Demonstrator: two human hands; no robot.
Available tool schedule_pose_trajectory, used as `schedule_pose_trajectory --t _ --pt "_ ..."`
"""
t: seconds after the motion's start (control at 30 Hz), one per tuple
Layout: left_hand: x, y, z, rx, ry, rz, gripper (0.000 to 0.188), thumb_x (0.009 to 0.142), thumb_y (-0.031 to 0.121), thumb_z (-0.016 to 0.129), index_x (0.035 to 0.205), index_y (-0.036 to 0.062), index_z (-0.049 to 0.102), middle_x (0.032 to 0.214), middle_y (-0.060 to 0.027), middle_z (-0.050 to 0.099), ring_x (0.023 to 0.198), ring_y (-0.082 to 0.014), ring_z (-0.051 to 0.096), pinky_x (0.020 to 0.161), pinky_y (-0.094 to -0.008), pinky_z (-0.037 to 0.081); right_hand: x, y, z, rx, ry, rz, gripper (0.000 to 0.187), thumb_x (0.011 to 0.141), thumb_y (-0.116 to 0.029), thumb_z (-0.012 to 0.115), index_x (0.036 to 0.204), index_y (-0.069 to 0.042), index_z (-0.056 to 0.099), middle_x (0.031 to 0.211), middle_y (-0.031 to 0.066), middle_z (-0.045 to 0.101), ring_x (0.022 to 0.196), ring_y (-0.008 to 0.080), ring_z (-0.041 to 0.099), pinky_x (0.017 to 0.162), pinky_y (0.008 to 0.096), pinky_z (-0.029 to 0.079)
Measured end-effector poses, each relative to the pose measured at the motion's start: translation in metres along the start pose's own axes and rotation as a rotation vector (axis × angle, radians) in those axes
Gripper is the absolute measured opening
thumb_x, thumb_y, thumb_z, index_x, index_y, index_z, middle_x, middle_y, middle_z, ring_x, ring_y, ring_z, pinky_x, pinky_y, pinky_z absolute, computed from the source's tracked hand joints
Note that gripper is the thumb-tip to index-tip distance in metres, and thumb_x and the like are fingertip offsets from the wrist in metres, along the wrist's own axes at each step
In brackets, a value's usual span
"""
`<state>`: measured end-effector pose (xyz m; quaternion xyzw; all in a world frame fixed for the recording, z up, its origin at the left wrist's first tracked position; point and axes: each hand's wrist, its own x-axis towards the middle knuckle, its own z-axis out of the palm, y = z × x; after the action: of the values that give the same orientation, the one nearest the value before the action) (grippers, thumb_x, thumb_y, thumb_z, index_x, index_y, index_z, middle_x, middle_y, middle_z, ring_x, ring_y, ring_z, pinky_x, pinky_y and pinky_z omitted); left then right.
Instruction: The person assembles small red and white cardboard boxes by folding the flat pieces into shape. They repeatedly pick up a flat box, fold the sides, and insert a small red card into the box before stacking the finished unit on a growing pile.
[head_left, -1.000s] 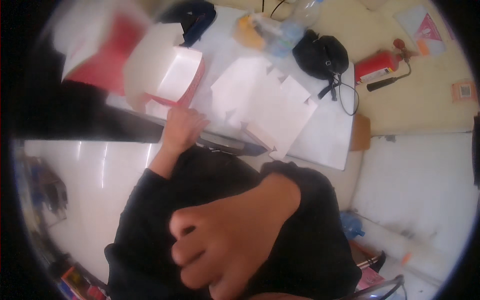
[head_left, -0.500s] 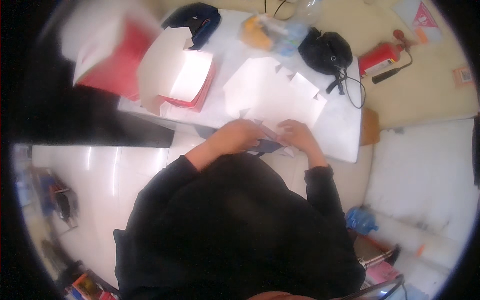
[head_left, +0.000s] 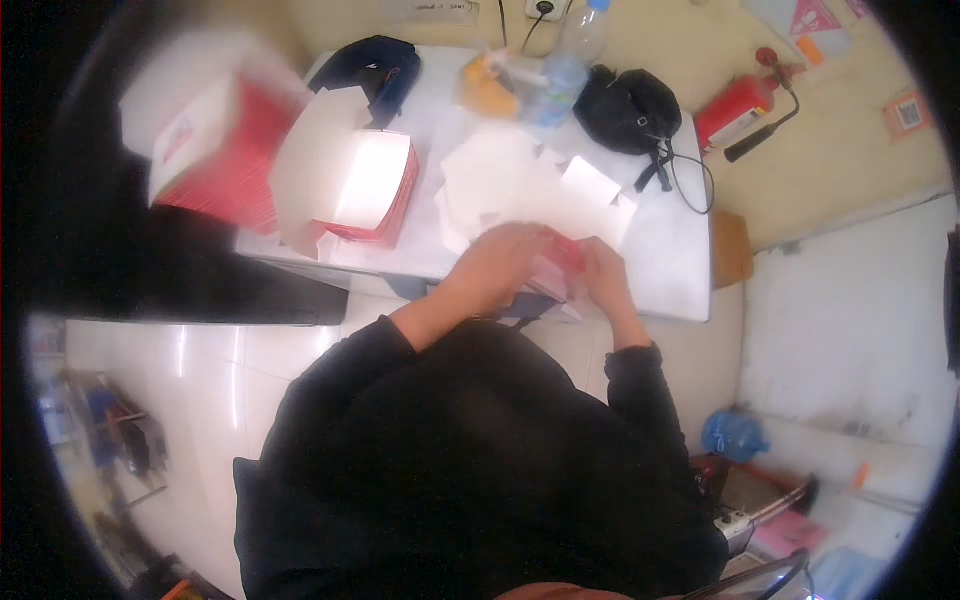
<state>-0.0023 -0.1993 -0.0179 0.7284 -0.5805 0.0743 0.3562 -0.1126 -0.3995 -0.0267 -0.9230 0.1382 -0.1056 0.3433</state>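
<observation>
Since the frame half a second ago, you are turning up the near edge of the white cardboard sheet (head_left: 500, 180), so that more of its red-faced flap (head_left: 567, 252) is showing between your hands. The sheet is lying at the near side of the white table (head_left: 668, 275), right of an open red-and-white box (head_left: 375, 172), its near part reaching over the table edge. Your left hand (head_left: 498, 268) is closing on the left of the raised part and your right hand (head_left: 606, 277) is pinching it from the right; blur is hiding the fingertips, so how firmly they are pressing you cannot tell from here. You seem to be working on a fold along that near side, judging by the upright flap. The next move appears to be calling for an even hold from both hands, keeping the crease straight while the rest of the sheet is lying flat.
</observation>
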Motion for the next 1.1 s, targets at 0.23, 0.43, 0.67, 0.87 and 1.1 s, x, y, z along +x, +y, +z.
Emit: schedule_pose_trajectory --t 0.23,0.43,0.67,0.87,1.1 --pt "0.030 0.025 -0.041 -0.270 -0.321 -0.591 0.018 0.084 0.018 0.065 0.091 0.0020 0.067 0.086 -0.0122 0.067 0.082 -0.0255 0.062 0.079 -0.0346 0.048 -0.019 -0.058 -0.055 0.277 -0.186 -0.040 0.023 0.087 -0.020 0.055 0.098 0.000 0.062 0.098 0.0131 0.066 0.092 0.0323 0.061 0.088 0.0344 0.047" --pt "0.006 0.001 -0.020 -1.155 0.055 -0.886 0.018 0.092 0.021 0.062 0.094 0.0033 0.064 0.084 -0.0014 0.065 0.076 -0.0088 0.057 0.070 -0.0234 0.046 -0.030 -0.051 -0.084 0.484 0.305 -0.325 0.019 0.086 -0.019 0.063 0.095 -0.001 0.063 0.093 0.0052 0.064 0.088 0.0220 0.060 0.097 0.0340 0.040" --pt "0.019 0.041 -0.029 -1.000 0.111 -0.769 0.014 0.093 0.015 0.061 0.097 0.0022 0.062 0.085 -0.0003 0.063 0.078 -0.0068 0.056 0.071 -0.0228 0.047 -0.028 -0.092 -0.051 0.025 0.518 -0.262 0.011 0.075 -0.004 0.069 0.086 -0.007 0.068 0.089 0.0081 0.057 0.097 0.0225 0.055 0.094 0.0394 0.039" --pt "0.022 0.056 -0.049 -0.607 0.111 -0.634 0.011 0.088 0.012 0.060 0.090 0.0022 0.064 0.077 -0.0082 0.066 0.072 -0.0155 0.062 0.070 -0.0276 0.050 -0.021 -0.097 -0.063 -0.157 0.560 -0.448 0.027 0.088 -0.023 0.064 0.108 -0.006 0.065 0.120 0.0157 0.054 0.122 0.0288 0.045 0.096 0.0365 0.041" --pt "0.008 0.034 -0.058 -0.614 0.054 -0.160 0.013 0.087 0.012 0.059 0.091 0.0013 0.066 0.088 -0.0113 0.067 0.085 -0.0226 0.065 0.078 -0.0299 0.049 -0.012 -0.028 -0.095 1.477 0.264 0.176 0.061 0.096 -0.037 0.051 0.139 0.003 0.033 0.138 0.0213 0.044 0.127 0.0321 0.043 0.106 0.0440 0.034"
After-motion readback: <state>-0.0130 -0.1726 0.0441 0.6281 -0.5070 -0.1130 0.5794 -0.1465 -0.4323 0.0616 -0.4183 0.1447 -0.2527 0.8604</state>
